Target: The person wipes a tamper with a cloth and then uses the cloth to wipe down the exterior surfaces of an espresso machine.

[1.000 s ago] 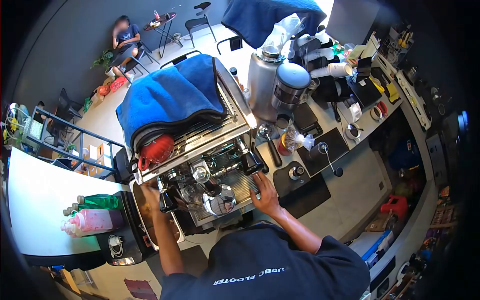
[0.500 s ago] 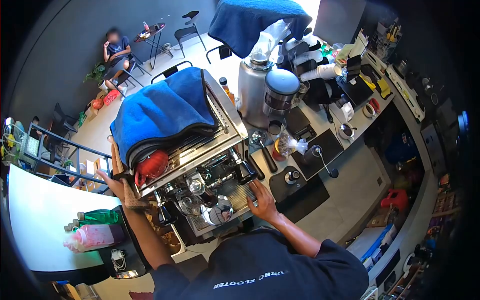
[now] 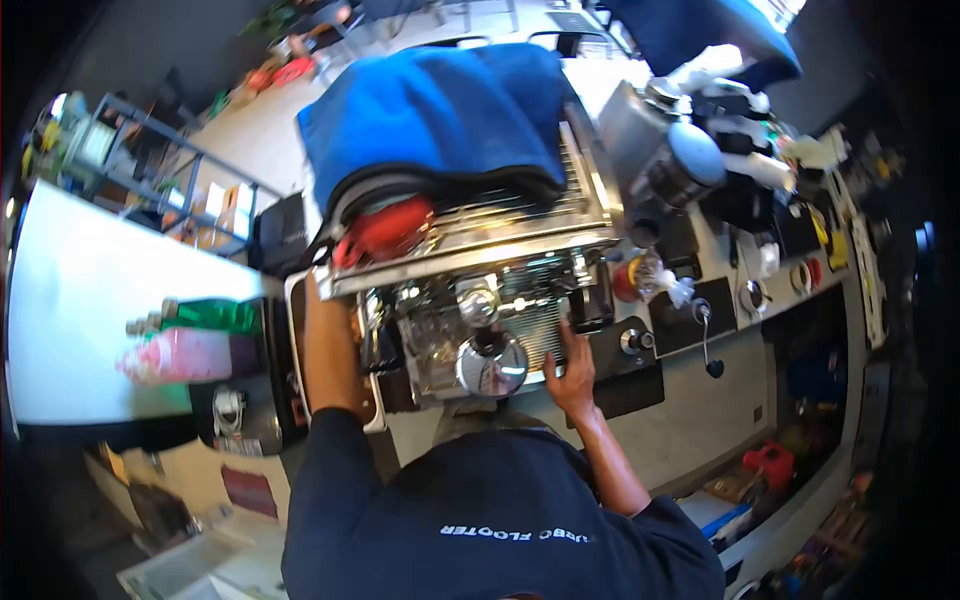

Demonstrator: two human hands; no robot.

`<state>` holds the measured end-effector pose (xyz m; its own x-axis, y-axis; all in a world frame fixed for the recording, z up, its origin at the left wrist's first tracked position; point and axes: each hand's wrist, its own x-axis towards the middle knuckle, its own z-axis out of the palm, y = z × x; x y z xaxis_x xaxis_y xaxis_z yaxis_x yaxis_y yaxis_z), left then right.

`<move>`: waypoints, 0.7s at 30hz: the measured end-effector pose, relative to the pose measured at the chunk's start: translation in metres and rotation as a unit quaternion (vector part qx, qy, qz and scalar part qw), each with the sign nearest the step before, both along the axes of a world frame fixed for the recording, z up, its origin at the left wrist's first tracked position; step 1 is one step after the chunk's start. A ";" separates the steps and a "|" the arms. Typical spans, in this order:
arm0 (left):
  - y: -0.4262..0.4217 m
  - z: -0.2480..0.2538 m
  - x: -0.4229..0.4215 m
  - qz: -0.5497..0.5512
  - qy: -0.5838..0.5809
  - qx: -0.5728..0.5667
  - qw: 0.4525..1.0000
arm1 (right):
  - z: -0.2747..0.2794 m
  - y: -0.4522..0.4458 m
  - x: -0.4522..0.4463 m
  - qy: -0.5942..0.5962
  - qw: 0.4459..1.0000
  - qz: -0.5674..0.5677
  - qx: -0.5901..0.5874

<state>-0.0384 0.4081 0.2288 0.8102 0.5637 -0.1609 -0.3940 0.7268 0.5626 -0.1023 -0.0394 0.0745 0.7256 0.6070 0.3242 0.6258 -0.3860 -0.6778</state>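
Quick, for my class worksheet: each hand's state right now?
Left hand: hidden by the espresso machine; cannot be told.
Right hand: open, at the drip tray.

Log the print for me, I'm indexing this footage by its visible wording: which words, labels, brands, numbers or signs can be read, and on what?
"URBO FLOOTER", on the dark shirt; a further letter may be lost in the fold before "URBO".
Any marks on the pink bottle, green bottle or coffee machine: too small or blurred to read.

Dark shirt (image 3: 450,500), short plain sleeves (image 3: 335,450), small white capital lettering (image 3: 517,534) across fabric
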 end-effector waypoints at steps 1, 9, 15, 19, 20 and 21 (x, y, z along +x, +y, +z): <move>0.003 -0.006 -0.017 0.017 0.074 -0.010 0.997 | 0.003 0.000 -0.001 -0.002 1.000 0.000 0.002; 0.013 -0.023 -0.056 0.074 0.569 -0.136 0.808 | 0.019 0.009 -0.001 -0.042 0.999 0.013 0.030; -0.033 -0.032 -0.117 0.057 0.686 -0.154 0.709 | 0.015 0.007 -0.003 -0.056 0.997 0.038 0.036; -0.060 -0.037 -0.145 0.052 0.539 -0.011 0.841 | 0.017 0.007 -0.002 -0.052 0.997 0.040 0.035; -0.067 -0.038 -0.150 0.049 0.497 0.028 0.866 | 0.017 0.008 -0.002 -0.053 0.997 0.044 0.036; -0.077 -0.040 -0.158 0.046 0.455 0.068 0.887 | 0.017 0.007 -0.002 -0.054 0.997 0.045 0.035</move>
<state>-0.1961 0.3307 0.1890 0.3290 0.6855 -0.6495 0.2139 0.6159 0.7583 -0.1039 -0.0321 0.0916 0.6281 0.6408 0.4413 0.7264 -0.2795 -0.6279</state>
